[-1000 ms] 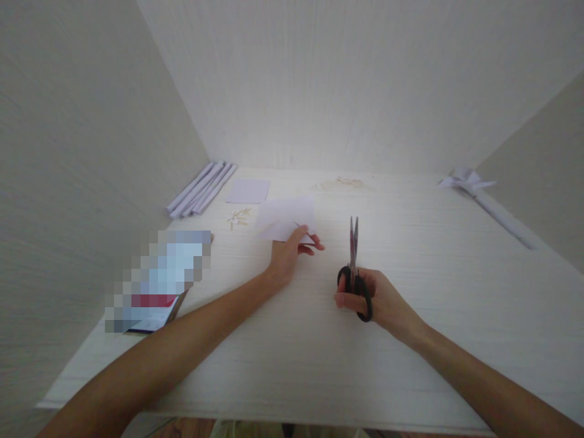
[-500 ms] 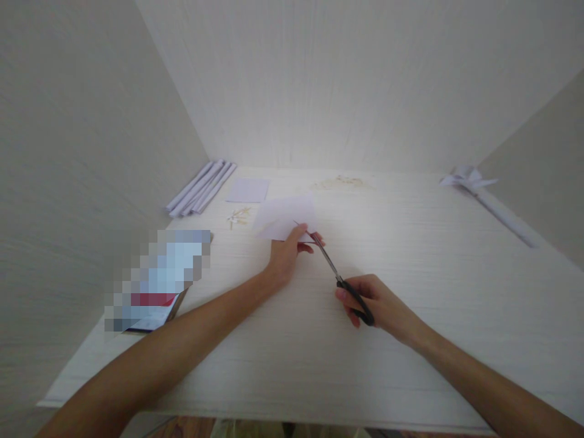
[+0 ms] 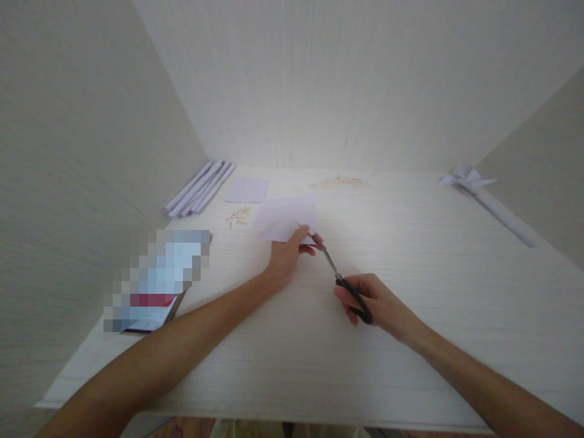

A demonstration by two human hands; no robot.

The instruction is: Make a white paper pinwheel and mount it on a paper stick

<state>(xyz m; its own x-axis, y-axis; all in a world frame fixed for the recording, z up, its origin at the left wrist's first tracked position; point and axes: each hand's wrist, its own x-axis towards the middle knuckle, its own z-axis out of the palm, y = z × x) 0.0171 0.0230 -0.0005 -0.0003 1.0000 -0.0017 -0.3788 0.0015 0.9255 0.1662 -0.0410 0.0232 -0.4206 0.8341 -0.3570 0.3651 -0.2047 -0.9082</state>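
My left hand (image 3: pixel 292 249) pinches the near edge of a pale sheet of paper (image 3: pixel 285 213), thumb on top and fingers beneath. In my right hand (image 3: pixel 365 298) is a pair of scissors (image 3: pixel 328 258) with black handles, gripped with the thumb and fingers at the loops. Their blades point up and left toward the paper's near right corner, by my left fingertips. One thin blade tip shows over the paper beside my left thumb. Whether the blades are fully closed is hard to make out.
Several rolled paper tubes (image 3: pixel 201 188) lie at the back left, near a square paper (image 3: pixel 247 190) and small pale scraps (image 3: pixel 238 216). A phone or tablet (image 3: pixel 159 283), partly blurred, rests at left. A paper tube with a fringed end (image 3: pixel 497 210) lies along the right wall. Yellowish bits (image 3: pixel 344 181) are at the back.
The paper has shifted very slightly between the frames. Both hands and the scissors stay in nearly the same place.
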